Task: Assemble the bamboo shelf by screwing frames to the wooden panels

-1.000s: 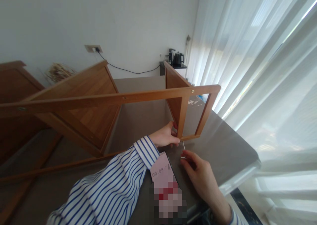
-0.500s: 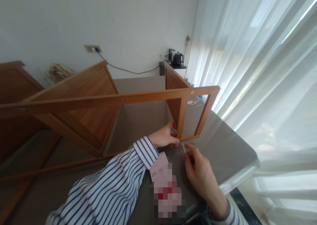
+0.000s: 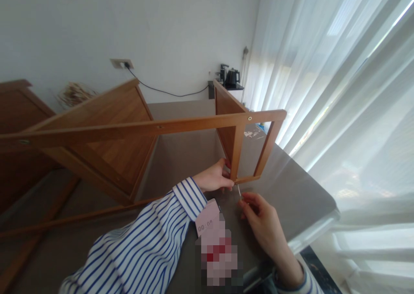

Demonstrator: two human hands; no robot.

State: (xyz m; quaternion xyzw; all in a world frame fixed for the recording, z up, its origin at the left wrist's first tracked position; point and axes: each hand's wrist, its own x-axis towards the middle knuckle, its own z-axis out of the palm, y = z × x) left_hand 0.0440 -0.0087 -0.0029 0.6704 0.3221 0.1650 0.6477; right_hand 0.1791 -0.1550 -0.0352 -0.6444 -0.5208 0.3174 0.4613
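Wooden frame (image 3: 194, 123): nine to one o'clock of my hands; probably stiff, awkwardly long, best held near a corner. My left hand (image 3: 211, 178): fingers closed round its lower corner. Thin pale rod (image 3: 239, 191): eleven o'clock of my right hand (image 3: 261, 220), pinched in its fingertips; likely rigid, easily slipped. Unclear: rod's upper tip. Cut off: frame's nine o'clock end.
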